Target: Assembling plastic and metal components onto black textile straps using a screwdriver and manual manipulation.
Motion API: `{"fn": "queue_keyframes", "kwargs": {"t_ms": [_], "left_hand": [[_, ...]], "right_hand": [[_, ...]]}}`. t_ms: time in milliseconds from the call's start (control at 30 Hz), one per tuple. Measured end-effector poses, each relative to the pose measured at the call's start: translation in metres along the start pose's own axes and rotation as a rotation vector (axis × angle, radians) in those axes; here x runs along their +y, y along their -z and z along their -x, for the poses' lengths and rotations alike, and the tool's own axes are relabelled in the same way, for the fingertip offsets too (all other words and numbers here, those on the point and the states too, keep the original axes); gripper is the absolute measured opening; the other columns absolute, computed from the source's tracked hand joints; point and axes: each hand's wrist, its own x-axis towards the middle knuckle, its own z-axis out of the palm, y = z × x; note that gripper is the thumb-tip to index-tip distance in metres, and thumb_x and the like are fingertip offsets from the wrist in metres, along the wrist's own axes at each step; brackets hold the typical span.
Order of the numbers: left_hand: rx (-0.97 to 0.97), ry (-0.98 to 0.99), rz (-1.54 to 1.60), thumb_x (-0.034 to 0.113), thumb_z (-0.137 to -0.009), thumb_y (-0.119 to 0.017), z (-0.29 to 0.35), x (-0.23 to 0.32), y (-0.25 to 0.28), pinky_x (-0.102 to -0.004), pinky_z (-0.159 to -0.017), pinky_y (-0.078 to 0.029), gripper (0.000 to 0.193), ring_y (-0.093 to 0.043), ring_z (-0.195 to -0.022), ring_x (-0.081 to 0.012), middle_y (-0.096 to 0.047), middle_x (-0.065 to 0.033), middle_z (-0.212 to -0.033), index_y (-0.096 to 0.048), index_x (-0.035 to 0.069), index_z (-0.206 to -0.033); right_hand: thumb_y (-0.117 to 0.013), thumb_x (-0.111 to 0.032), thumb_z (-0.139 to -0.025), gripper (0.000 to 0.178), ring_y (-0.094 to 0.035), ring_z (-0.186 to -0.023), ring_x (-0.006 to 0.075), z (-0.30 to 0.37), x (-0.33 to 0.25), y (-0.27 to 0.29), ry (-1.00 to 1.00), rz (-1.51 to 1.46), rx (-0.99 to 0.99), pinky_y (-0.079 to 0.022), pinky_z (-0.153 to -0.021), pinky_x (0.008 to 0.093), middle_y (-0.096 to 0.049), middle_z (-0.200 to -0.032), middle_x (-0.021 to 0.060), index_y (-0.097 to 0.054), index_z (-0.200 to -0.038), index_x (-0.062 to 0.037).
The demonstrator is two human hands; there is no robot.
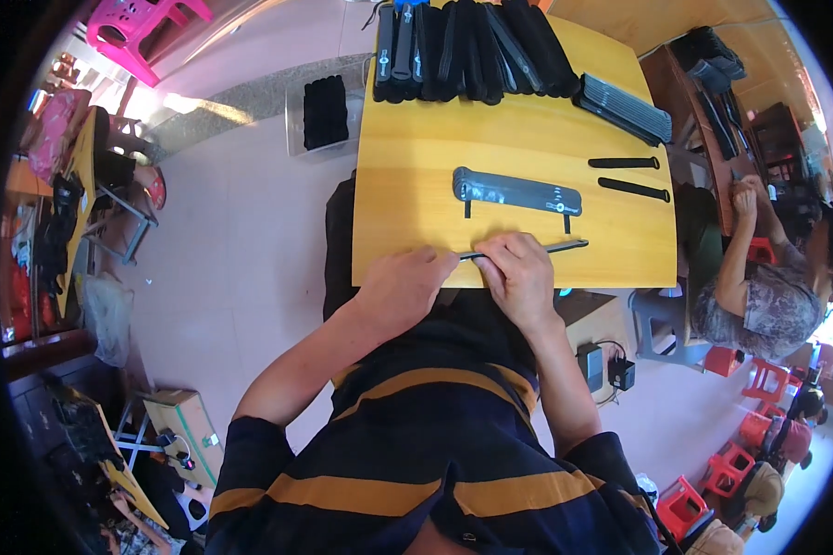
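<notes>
Both hands sit at the near edge of the table (407, 185), working one thin dark strap (528, 249) that lies along that edge; the left hand (403, 287) is curled mostly shut with its fingertips pinching the strap's left end; the right hand (520, 273) is folded down over the middle of it, fingers bent and pressing, so the strap's right end pokes out past the knuckles toward a small pale tip.

My take on doing this bit well: keep the strap flat against the wood and pulled straight between the two pinches, don't let it twist, and slide the right fingers along rather than lifting (it looks floppy, so slack would make it curl).

Just beyond, apart from the hands, lies a long flat black case (516, 191) with rounded ends and two short tabs hanging off its near side; matte, fabric or rubbery, hard to say which; to the right, two more loose straps (631, 176) lie well apart from it; the tabletop is smooth yellow wood with a slight sheen.

At the far edge, a row of black cases (472, 46) is stacked on edge, and a fanned pile of grey strips (625, 108) sits right of that.
</notes>
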Motion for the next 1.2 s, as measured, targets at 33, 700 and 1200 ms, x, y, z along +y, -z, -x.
{"fn": "queue_keyframes", "kwargs": {"t_ms": [33, 700, 1200], "left_hand": [[0.014, -0.034, -0.016, 0.012, -0.095, -0.060, -0.001, 0.001, 0.001, -0.0484, -0.066, -0.056, 0.012, -0.071, -0.080, -0.0357, -0.067, -0.0140, -0.085, -0.063, 0.009, -0.106], [-0.007, -0.076, -0.139, 0.009, -0.088, -0.066, -0.012, 0.007, 0.009, -0.0446, -0.065, -0.057, 0.022, -0.071, -0.076, -0.0319, -0.066, -0.0100, -0.084, -0.070, 0.011, -0.110], [0.028, -0.087, -0.135, 0.009, -0.087, -0.066, -0.010, 0.008, 0.007, -0.0443, -0.062, -0.056, 0.023, -0.071, -0.074, -0.0315, -0.064, -0.0094, -0.084, -0.067, 0.011, -0.110]], "right_hand": [[-0.081, -0.009, -0.082, 0.017, -0.066, -0.089, 0.0301, 0.000, 0.000, 0.000, -0.007, 0.004, -0.002, -0.053, -0.078, 0.0415, -0.069, -0.092, 0.0074, -0.074, -0.097, -0.0071], [-0.079, -0.014, -0.085, 0.012, -0.067, -0.091, 0.0287, 0.002, 0.002, -0.004, -0.014, -0.023, 0.048, -0.053, -0.082, 0.0419, -0.068, -0.090, 0.0055, -0.074, -0.094, -0.0098], [-0.081, -0.014, -0.084, 0.014, -0.067, -0.089, 0.0287, 0.002, 0.003, -0.003, -0.009, -0.033, 0.050, -0.053, -0.080, 0.0415, -0.068, -0.090, 0.0062, -0.074, -0.095, -0.0086]]}}
